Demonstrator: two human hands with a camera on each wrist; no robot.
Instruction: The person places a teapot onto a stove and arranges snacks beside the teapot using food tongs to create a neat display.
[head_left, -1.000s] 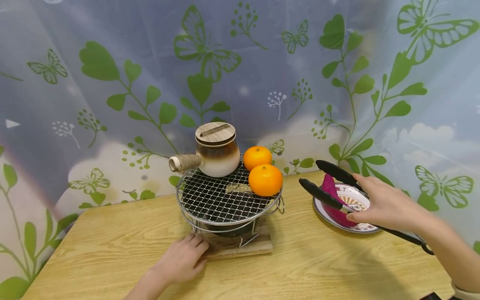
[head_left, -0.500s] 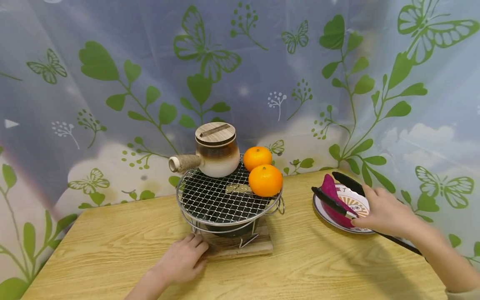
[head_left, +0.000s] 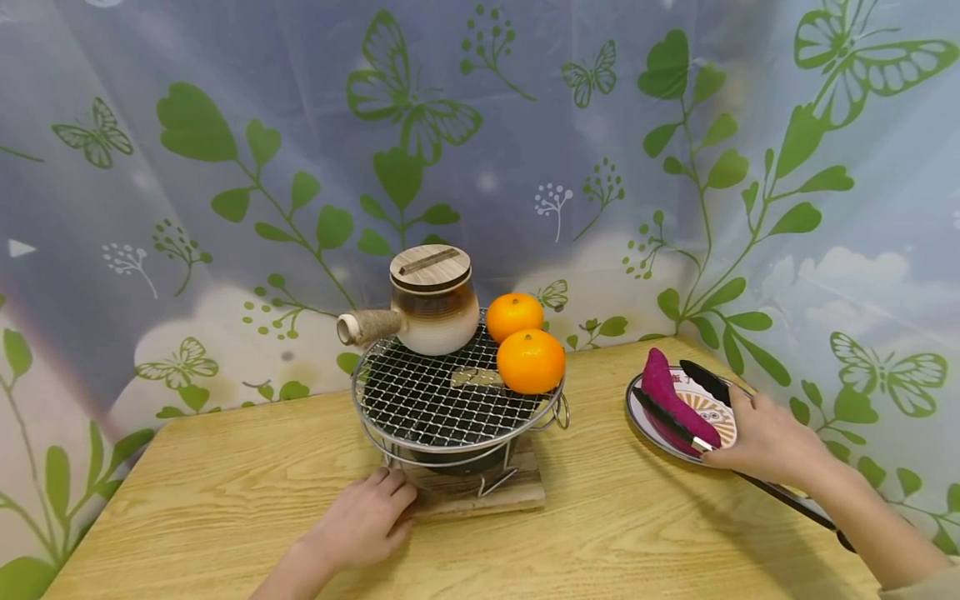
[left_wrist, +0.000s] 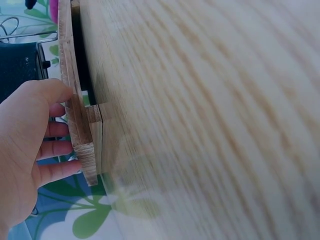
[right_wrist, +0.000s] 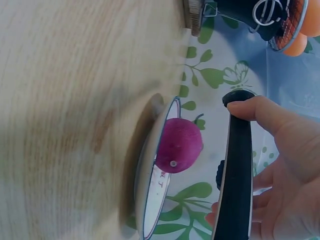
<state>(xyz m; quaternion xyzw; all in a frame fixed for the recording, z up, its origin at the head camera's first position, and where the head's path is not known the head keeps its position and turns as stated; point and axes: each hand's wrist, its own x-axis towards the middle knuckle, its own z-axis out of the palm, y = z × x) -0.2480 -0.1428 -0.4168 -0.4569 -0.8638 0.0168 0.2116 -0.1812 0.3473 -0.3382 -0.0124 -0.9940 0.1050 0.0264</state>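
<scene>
My right hand (head_left: 772, 442) grips a pair of black tongs (right_wrist: 237, 170), thumb on one arm and fingers round the other. The spread tong tips straddle a purple sweet potato (head_left: 681, 408), one arm crossing in front of it. The sweet potato lies on a patterned plate (head_left: 636, 417) at the right. In the right wrist view the tongs look apart from the sweet potato (right_wrist: 180, 145). My left hand (head_left: 367, 517) holds the front left corner of the wooden base (head_left: 487, 500) under a small round grill, its thumb and fingers (left_wrist: 60, 171) on the board's edges.
On the grill's wire mesh (head_left: 427, 408) stand a lidded clay pot (head_left: 438, 321) with a rope-wrapped handle and two oranges (head_left: 531, 361). A metal ring (head_left: 561, 411) hangs at the grill's right side. A patterned cloth (head_left: 487, 167) rises behind the wooden table (head_left: 247, 467).
My right hand has lowered the tongs and shifted them right, so their tips now sit lower around the sweet potato. The left hand has stayed on the wooden base.
</scene>
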